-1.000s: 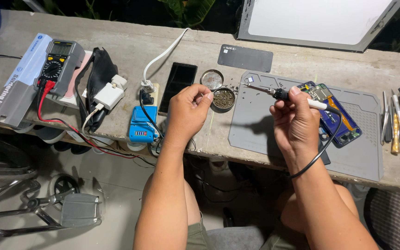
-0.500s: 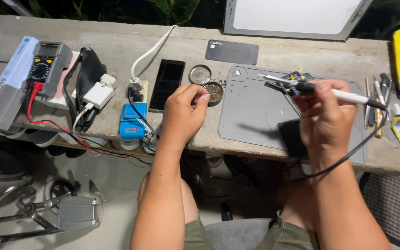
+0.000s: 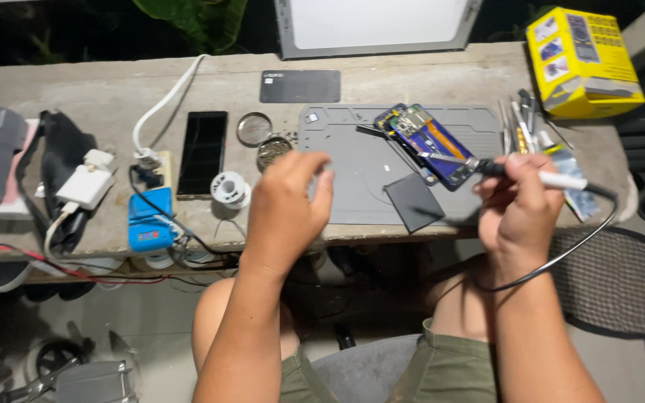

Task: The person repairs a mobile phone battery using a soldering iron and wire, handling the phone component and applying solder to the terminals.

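Your right hand (image 3: 520,201) is closed around the soldering iron (image 3: 520,173), its tip just above the opened phone (image 3: 427,142) on the grey mat (image 3: 352,179), while your left hand (image 3: 285,205) hovers loosely curled and empty, so the phone looks not yet fixed.

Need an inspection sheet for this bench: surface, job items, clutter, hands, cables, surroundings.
Surface: concrete bench with grey mat.
Job's things: opened phone on mat; soldering iron.
Clutter: black phone, solder spool, tin, tweezers, yellow box.
Hands: right hand grips the iron; left hand holds nothing visible.
Cables: iron cord; white cable.
Surroundings: light panel, plant leaves.
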